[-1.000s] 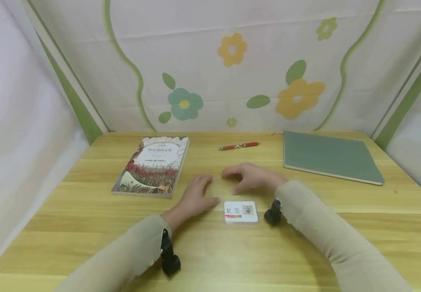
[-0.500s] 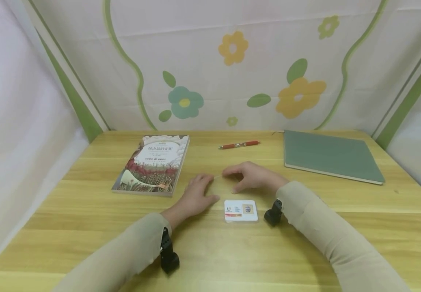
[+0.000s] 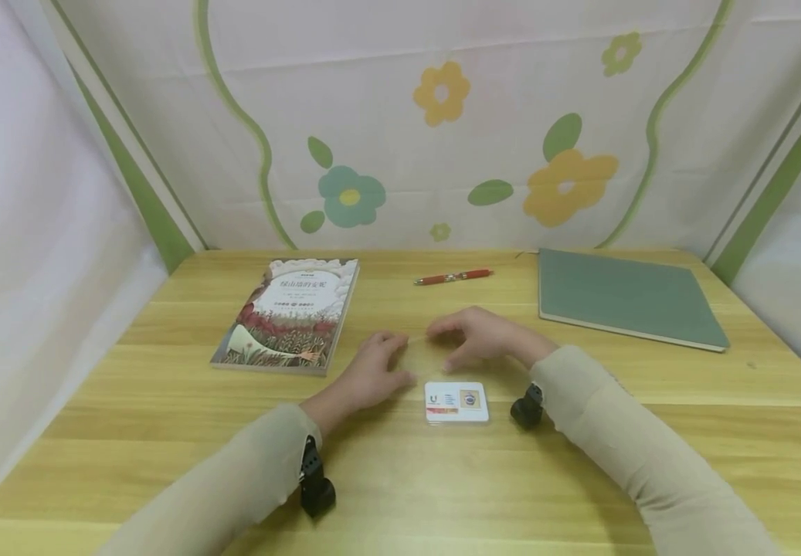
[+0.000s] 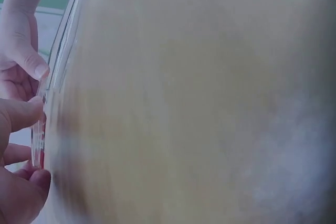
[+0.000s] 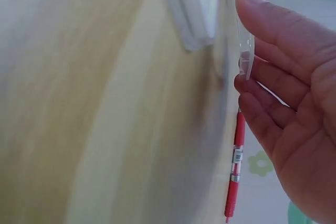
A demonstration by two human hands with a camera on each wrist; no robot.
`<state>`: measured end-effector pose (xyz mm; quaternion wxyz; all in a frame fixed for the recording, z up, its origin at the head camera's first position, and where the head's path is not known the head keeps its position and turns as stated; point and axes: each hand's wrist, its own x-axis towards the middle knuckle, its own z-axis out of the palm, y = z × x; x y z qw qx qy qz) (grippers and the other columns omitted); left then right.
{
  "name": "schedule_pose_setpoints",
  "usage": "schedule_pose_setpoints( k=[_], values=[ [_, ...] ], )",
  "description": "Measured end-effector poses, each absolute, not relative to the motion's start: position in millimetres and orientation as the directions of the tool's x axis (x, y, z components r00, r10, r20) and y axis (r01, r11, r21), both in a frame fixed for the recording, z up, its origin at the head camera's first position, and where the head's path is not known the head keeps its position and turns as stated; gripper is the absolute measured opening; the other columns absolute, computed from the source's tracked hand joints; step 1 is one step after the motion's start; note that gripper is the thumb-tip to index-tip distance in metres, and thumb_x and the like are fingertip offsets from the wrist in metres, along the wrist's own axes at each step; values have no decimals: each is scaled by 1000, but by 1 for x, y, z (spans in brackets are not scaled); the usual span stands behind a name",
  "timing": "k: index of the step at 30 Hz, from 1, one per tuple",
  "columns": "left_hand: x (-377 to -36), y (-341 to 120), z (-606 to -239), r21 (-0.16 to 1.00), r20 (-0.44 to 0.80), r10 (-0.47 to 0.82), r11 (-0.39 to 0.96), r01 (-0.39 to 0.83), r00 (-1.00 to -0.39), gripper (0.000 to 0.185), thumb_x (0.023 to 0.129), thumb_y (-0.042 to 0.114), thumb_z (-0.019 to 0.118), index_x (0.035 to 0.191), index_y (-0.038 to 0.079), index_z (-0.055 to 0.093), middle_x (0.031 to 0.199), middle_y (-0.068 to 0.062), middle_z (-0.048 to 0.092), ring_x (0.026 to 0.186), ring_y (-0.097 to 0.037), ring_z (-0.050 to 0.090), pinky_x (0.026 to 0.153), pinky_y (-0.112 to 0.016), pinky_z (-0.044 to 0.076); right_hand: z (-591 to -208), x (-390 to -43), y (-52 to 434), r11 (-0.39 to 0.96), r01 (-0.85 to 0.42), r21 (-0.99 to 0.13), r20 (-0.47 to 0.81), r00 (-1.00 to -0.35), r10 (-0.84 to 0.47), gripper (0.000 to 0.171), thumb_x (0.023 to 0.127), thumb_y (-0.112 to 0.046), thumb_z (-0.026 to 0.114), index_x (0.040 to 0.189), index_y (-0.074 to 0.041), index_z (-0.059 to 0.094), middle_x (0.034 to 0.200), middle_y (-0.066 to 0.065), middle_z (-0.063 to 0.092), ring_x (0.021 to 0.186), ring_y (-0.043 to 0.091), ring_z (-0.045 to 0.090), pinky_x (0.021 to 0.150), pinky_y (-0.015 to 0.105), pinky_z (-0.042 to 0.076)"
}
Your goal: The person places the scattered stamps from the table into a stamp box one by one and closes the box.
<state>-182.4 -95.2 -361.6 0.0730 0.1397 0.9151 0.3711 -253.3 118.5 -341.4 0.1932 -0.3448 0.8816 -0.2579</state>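
In the head view, the left hand [image 3: 369, 373] and right hand [image 3: 485, 337] are pinching a thin clear plastic sleeve [image 3: 417, 337] between them, low over the bench [image 3: 581, 432]. Since a second ago the hands are barely shifting. A card stack [image 3: 456, 402] is lying just before them, with a book [image 3: 289, 313], red pen [image 3: 453, 276] and green notebook [image 3: 626, 297] beyond.

In the left wrist view, fingers [image 4: 23, 114] are gripping the sleeve's edge [image 4: 38, 139].

In the right wrist view, fingers [image 5: 273, 27] are curling around the sleeve [image 5: 244, 56].

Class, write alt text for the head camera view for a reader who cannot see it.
Two hands, left hand and right hand, pinch a thin clear plastic piece between them above a wooden table. A white card stack lies just below; a book, red pen and green notebook lie beyond.
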Motion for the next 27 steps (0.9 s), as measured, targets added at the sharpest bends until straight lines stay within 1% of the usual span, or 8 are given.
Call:
schedule_pose_setpoints(
  k=[4, 8, 13, 16, 20, 23, 27],
  values=[
    [-181, -96, -359, 739, -28, 326, 643, 200, -945, 64, 80, 16, 69, 136, 1, 43, 136, -18, 41, 120, -33, 44, 102, -47, 36, -336, -249, 122, 630, -515, -581, -156, -690, -707, 55, 74, -18, 77, 125, -10, 58, 129, 5, 56, 122, 24, 49, 102, 41, 39],
    [-180, -96, -358, 752, -25, 323, 629, 195, -946, 62, 80, 18, 70, 135, 3, 45, 135, -15, 43, 118, -30, 47, 101, -45, 39, -333, -243, 126, 624, -517, -586, -144, -692, -708, 55, 75, -22, 77, 125, -9, 57, 128, 6, 57, 118, 25, 52, 98, 41, 43],
    [-176, -95, -353, 761, -26, 352, 614, 210, -935, 61, 78, 18, 72, 133, 3, 48, 134, -12, 46, 115, -27, 50, 99, -42, 41, -329, -232, 132, 621, -510, -595, -133, -700, -702, 58, 74, -26, 77, 125, -7, 57, 129, 8, 56, 116, 28, 53, 96, 42, 44],
    [-174, -94, -351, 759, -26, 378, 610, 227, -925, 60, 78, 17, 72, 132, 4, 50, 133, -10, 47, 113, -25, 51, 98, -40, 42, -325, -224, 136, 622, -525, -581, -117, -702, -703, 60, 73, -31, 77, 124, -5, 57, 128, 10, 56, 116, 30, 53, 96, 45, 44],
    [-171, -92, -347, 765, -22, 412, 593, 250, -911, 59, 77, 16, 72, 131, 4, 50, 133, -10, 48, 113, -26, 51, 97, -40, 43, -323, -214, 139, 630, -527, -571, -102, -716, -691, 63, 71, -35, 78, 123, -6, 58, 127, 9, 58, 117, 29, 53, 95, 44, 44],
    [-168, -90, -345, 776, -32, 433, 579, 250, -901, 59, 78, 17, 72, 130, 3, 50, 134, -10, 47, 116, -27, 51, 99, -40, 42, -323, -207, 141, 643, -511, -570, -102, -733, -673, 63, 70, -37, 79, 123, -7, 59, 126, 7, 58, 115, 27, 53, 95, 43, 45],
    [-165, -87, -345, 773, -45, 454, 580, 257, -890, 58, 78, 18, 72, 130, 4, 51, 135, -9, 46, 117, -26, 50, 100, -39, 41, -326, -196, 145, 659, -491, -570, -93, -758, -645, 61, 70, -36, 79, 121, -7, 60, 124, 9, 59, 112, 27, 55, 92, 44, 46]
  ],
)
